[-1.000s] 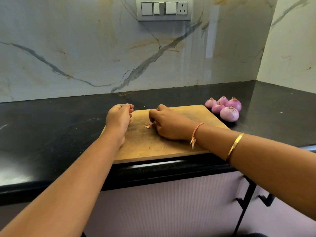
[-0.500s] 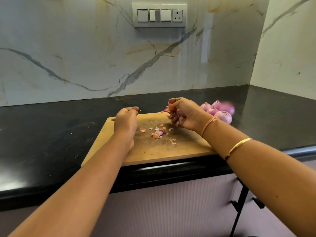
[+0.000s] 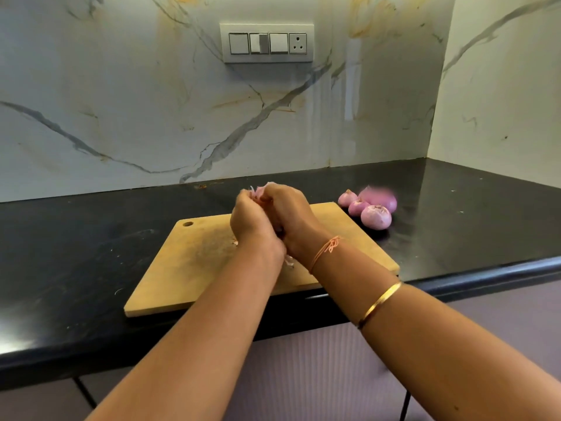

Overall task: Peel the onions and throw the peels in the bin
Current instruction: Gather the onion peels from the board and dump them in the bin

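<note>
I have left hand and right hand curled together round thin pink onion peels above the tan wooden cutting board. Peeled pink onions lie beside it on the black counter.

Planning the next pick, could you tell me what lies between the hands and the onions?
Only a bare stretch of board, per the head view.
</note>
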`<state>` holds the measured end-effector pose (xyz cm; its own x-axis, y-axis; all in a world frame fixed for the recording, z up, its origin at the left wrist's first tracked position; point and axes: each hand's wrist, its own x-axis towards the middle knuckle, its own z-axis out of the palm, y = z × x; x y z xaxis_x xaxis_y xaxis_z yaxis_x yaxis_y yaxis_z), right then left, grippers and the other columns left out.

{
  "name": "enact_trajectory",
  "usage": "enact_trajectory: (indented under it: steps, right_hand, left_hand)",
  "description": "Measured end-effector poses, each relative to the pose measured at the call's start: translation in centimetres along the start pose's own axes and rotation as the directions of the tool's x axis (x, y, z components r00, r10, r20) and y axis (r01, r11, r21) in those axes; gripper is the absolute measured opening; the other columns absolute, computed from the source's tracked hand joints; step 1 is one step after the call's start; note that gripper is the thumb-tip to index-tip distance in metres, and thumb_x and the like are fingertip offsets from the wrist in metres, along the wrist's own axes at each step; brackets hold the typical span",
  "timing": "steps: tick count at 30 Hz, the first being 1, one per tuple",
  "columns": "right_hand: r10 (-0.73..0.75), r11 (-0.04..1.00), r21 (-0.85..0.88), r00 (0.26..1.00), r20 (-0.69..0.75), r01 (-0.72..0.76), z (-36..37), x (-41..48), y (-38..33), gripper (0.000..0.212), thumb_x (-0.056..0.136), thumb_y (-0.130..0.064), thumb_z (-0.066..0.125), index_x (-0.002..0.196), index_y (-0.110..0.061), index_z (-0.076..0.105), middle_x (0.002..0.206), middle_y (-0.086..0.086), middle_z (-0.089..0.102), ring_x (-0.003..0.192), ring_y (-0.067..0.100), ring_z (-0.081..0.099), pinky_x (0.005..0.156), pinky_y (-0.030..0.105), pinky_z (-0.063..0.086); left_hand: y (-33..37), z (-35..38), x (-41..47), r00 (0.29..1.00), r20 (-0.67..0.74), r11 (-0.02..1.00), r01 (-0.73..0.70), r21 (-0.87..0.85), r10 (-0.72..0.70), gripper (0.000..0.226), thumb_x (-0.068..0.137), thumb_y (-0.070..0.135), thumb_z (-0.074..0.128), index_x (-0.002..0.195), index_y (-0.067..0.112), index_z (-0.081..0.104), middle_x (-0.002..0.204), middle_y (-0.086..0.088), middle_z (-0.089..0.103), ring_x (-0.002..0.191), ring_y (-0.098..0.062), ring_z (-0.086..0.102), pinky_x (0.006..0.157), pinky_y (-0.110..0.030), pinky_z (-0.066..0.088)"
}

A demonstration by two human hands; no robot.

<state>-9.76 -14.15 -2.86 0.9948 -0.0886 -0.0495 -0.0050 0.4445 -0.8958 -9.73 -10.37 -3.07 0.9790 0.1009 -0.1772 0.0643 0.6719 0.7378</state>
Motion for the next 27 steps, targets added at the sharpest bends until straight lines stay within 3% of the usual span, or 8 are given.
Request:
enact_trajectory:
  steps: [4,7,9,14,20,23,25,27]
  right_hand:
    - [0.001,0.993,-0.119,0.998,0.059,0.006,1.0,-0.1,-0.1,0.019,0.09,-0.012,0.05,0.073,-0.011,0.06,0.068,0.005,0.051,0.063,0.015,0.046,0.062,0.028,0.038]
    - [-0.035,0.989,-0.137,0.995,0.096,0.048,2.0,0.2,0.0,0.014,0.088,-0.019,0.056,0.084,-0.009,0.065,0.073,0.005,0.057,0.074,0.018,0.053,0.076,0.035,0.048]
    - [-0.073,0.983,-0.163,0.995,0.072,0.084,2.5,0.2,0.1,0.019,0.088,-0.015,0.053,0.101,-0.006,0.063,0.078,0.005,0.058,0.072,0.017,0.055,0.073,0.034,0.05]
    - [-0.107,0.961,-0.254,0.994,0.022,0.109,3.2,0.1,0.0,0.026,0.09,0.002,0.04,0.105,-0.015,0.053,0.089,0.005,0.053,0.078,0.014,0.052,0.073,0.028,0.05]
    - [-0.025,0.903,-0.429,0.999,-0.046,0.003,5.1,1.0,0.1,0.042,0.073,-0.013,0.051,0.115,-0.007,0.053,0.119,0.016,0.054,0.085,0.023,0.058,0.058,0.03,0.047]
    - [-0.062,0.892,-0.451,0.995,-0.077,0.021,5.5,2.6,0.8,0.051,0.063,-0.018,0.05,0.113,-0.006,0.053,0.121,0.019,0.055,0.07,0.023,0.059,0.051,0.026,0.05]
    - [-0.033,0.903,-0.429,0.997,-0.066,0.001,5.6,2.1,0.5,0.054,0.059,-0.022,0.048,0.11,-0.005,0.054,0.112,0.018,0.058,0.072,0.024,0.057,0.057,0.027,0.048]
    - [0.035,0.909,-0.415,0.999,-0.031,-0.045,5.6,1.4,-0.1,0.024,0.072,-0.019,0.048,0.091,-0.005,0.052,0.083,0.01,0.052,0.066,0.019,0.048,0.055,0.025,0.037]
  left_hand:
    - [1.2,-0.8,0.2,0.996,0.074,0.975,0.055,-0.216,-0.04,0.035,0.098,0.023,0.034,0.077,0.014,0.06,0.07,-0.005,0.063,0.068,-0.018,0.063,0.061,-0.028,0.048]
    - [2.0,-1.2,0.7,0.998,0.052,0.956,0.06,-0.286,-0.047,0.034,0.098,0.021,0.031,0.077,0.013,0.057,0.07,-0.006,0.061,0.071,-0.019,0.06,0.062,-0.029,0.045]
    - [2.3,-1.6,1.2,0.998,0.032,0.959,0.06,-0.279,-0.053,0.035,0.097,0.022,0.031,0.077,0.014,0.058,0.074,-0.007,0.062,0.074,-0.02,0.061,0.066,-0.03,0.047]
    - [2.8,-2.5,1.8,0.996,0.015,0.954,0.088,-0.286,-0.087,0.038,0.099,0.026,0.03,0.084,0.011,0.063,0.082,-0.009,0.064,0.08,-0.023,0.062,0.068,-0.032,0.047]
    - [2.7,-2.9,1.5,0.995,0.062,0.941,0.096,-0.325,-0.08,0.04,0.092,0.048,0.046,0.085,0.012,0.063,0.078,-0.007,0.068,0.08,-0.023,0.065,0.073,-0.031,0.051]
    - [2.4,-2.7,1.2,0.987,0.142,0.955,0.114,-0.275,-0.077,0.038,0.089,0.05,0.055,0.072,0.016,0.06,0.062,-0.002,0.065,0.069,-0.019,0.063,0.065,-0.028,0.049]
    - [2.4,-2.6,1.5,0.977,0.19,0.953,0.141,-0.267,-0.091,0.029,0.092,0.041,0.053,0.078,0.017,0.061,0.071,-0.002,0.064,0.071,-0.017,0.061,0.064,-0.028,0.047]
    - [2.4,-2.6,1.9,0.987,0.143,0.956,0.116,-0.269,-0.079,0.025,0.096,0.028,0.048,0.079,0.015,0.061,0.073,-0.003,0.062,0.072,-0.016,0.061,0.064,-0.029,0.049]
